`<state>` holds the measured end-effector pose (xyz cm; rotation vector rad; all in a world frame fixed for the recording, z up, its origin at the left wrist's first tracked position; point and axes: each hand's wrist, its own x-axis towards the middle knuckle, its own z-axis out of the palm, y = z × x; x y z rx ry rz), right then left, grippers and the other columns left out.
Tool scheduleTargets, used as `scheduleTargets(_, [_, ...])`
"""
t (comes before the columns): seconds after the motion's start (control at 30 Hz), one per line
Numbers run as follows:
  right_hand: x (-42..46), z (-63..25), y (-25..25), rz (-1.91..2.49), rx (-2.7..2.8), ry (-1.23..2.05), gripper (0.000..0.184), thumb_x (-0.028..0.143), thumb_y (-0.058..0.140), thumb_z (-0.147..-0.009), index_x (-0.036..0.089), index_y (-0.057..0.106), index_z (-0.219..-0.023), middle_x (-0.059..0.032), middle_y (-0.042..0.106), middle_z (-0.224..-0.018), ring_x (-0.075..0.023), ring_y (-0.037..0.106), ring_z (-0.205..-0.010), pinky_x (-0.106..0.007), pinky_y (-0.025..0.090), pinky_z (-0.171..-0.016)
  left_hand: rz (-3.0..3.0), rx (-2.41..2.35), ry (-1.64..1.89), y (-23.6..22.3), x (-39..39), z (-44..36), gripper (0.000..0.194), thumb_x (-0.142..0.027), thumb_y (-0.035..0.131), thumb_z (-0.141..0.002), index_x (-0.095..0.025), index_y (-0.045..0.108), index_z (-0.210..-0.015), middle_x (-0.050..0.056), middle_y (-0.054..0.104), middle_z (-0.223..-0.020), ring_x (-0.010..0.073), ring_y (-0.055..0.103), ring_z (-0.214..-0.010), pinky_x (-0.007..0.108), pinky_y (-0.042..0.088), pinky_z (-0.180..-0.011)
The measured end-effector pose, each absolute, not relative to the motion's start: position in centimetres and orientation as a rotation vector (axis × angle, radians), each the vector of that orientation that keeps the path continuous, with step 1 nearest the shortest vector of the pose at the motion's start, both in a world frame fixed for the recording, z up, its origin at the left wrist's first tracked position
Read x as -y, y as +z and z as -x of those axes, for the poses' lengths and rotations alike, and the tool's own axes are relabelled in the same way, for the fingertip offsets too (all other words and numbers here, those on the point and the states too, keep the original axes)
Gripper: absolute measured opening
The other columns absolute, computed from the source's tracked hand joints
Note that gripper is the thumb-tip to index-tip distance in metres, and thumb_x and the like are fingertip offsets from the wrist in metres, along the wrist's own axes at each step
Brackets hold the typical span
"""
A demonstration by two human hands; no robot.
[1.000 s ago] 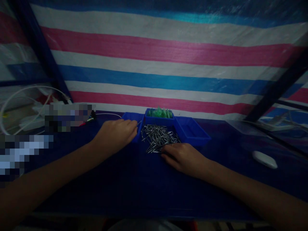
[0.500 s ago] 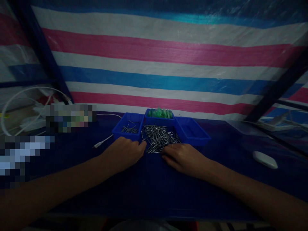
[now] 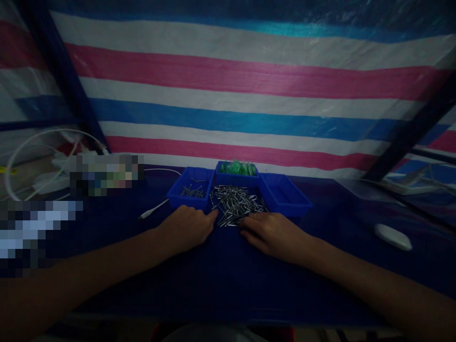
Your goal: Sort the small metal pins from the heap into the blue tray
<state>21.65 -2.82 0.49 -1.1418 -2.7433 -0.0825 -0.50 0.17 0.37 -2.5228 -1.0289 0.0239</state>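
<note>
Blue trays (image 3: pixel 292 207); pink-white-blue striped sheet (image 3: pixel 228 80)

Screws or nails (image 3: pixel 235 204): shiny metal. Bins (image 3: pixel 292 206): smooth blue plastic. Backdrop sheet (image 3: pixel 228 85): striped, creased plastic, glossy up top. Counter (image 3: pixel 228 275): dark, smooth.

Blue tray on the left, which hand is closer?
Left: the left hand is just in front of the blue tray; the right hand is farther, beside the metal pile.

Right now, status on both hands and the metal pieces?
Left hand at pile's left edge, grip unclear. Right hand at near edge, fingertips hidden. Metal pieces heaped between blue trays. No obstruction visible.
</note>
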Motion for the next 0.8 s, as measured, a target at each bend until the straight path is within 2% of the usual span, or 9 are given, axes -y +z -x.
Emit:
scheduleTargets(0.5, [2.93, -21.70, 0.64, 1.135, 2.733, -0.080, 0.011, 0.021, 0.045, -0.087, 0.015, 0.054, -0.087, -0.0023, 0.056, -0.075, -0.0117, 0.052, -0.064, -0.023, 0.034, -0.056, 2.626, 0.979, -0.007, 0.16, -0.96, 0.89, 0.031, -0.024, 0.037, -0.088, -0.014, 0.058, -0.108, 0.008, 0.063, -0.059, 0.0190, 0.059, -0.048, 0.026, 0.040, -0.047])
scheduleTargets(0.7, [2.90, -21.80, 0.42, 1.115, 2.726, -0.072, 0.012, 0.021, 0.045, -0.087, 0.015, 0.054, -0.088, -0.0020, 0.056, -0.075, -0.0113, 0.052, -0.064, -0.023, 0.034, -0.056, 2.595, 0.974, -0.043, 0.56, -0.57, 0.57, 0.029, -0.027, 0.037, -0.088, -0.014, 0.062, -0.084, 0.007, 0.062, -0.056, 0.0178, 0.058, -0.046, 0.025, 0.038, -0.046])
scheduleTargets(0.8, [2.87, -21.74, 0.41, 1.129, 2.733, -0.067, 0.012, 0.021, 0.044, -0.087, 0.015, 0.054, -0.090, -0.0026, 0.057, -0.076, -0.0120, 0.053, -0.065, -0.023, 0.034, -0.057, 2.567, 0.977, -0.093, 0.39, -0.49, 0.57, 0.030, -0.027, 0.037, -0.088, -0.014, 0.063, -0.082, 0.008, 0.062, -0.055, 0.0191, 0.057, -0.045, 0.026, 0.037, -0.045])
